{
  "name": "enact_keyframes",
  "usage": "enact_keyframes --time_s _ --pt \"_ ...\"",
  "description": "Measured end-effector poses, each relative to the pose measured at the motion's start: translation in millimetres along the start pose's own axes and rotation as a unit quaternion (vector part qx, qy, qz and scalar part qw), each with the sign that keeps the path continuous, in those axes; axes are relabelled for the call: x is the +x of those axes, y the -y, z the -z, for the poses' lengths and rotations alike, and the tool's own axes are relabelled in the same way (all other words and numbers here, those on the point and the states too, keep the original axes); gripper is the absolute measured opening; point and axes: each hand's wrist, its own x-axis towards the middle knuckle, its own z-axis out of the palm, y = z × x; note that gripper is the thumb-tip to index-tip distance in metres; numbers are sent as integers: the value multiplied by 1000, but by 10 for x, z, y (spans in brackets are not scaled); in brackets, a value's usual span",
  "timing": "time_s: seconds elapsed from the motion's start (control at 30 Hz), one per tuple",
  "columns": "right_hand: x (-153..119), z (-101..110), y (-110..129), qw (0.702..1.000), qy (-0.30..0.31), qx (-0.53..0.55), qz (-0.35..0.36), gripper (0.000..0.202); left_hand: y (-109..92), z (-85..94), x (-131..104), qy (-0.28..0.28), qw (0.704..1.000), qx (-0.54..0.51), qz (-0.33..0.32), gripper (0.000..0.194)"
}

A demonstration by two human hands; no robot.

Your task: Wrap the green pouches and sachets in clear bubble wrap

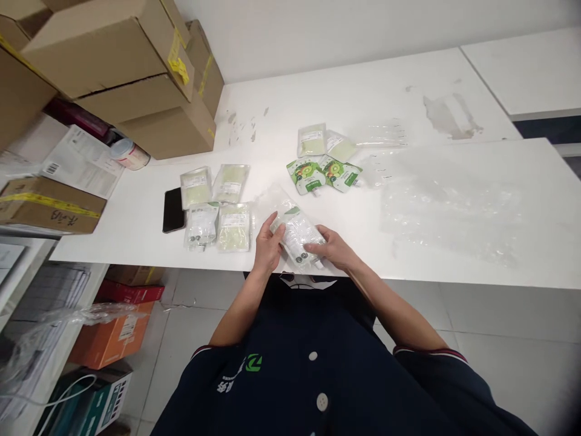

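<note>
A white and green pouch (299,237) in a clear plastic bag (271,197) is held between both hands near the table's front edge. My left hand (269,243) grips its left side, thumb on top. On the right side, my right hand (333,247) pinches it with the thumb over the printed face. To the left lie two light green packets (196,188) (231,183) in a back row, with another green packet (233,227) and a white pouch (201,226) in front. Behind the hands are two green printed pouches (306,175) (341,174) and two pale packets (311,140) (340,146).
A black phone (173,211) lies left of the packets. Clear plastic bags (454,212) spread across the right of the white table (281,103). Cardboard boxes (149,79) and a can (130,154) stand at the left. A shelf (86,309) is at lower left.
</note>
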Motion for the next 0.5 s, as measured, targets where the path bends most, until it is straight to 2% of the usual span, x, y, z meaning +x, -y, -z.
enact_keyframes --time_s 0.07,0.13,0.2,0.27,0.37,0.43,0.5 --pt "-33 2 41 994 -14 -104 32 55 64 -14 96 -29 999 3 -25 65" --pt "-30 56 154 971 -50 -220 82 62 70 -9 138 -28 998 42 -45 61" --pt "9 128 309 940 -64 -298 155 65 7 -5 120 4 992 101 -74 55" --pt "74 188 467 923 -21 -323 209 61 -100 -13 66 47 979 165 -109 49" --pt "183 220 636 933 72 -297 190 70 -257 -31 -10 96 953 242 -152 46" --pt "235 208 690 943 99 -281 148 80 -331 -28 -32 112 941 269 -173 48" --pt "259 184 703 944 102 -294 110 81 -386 -20 -40 126 935 282 -176 51"
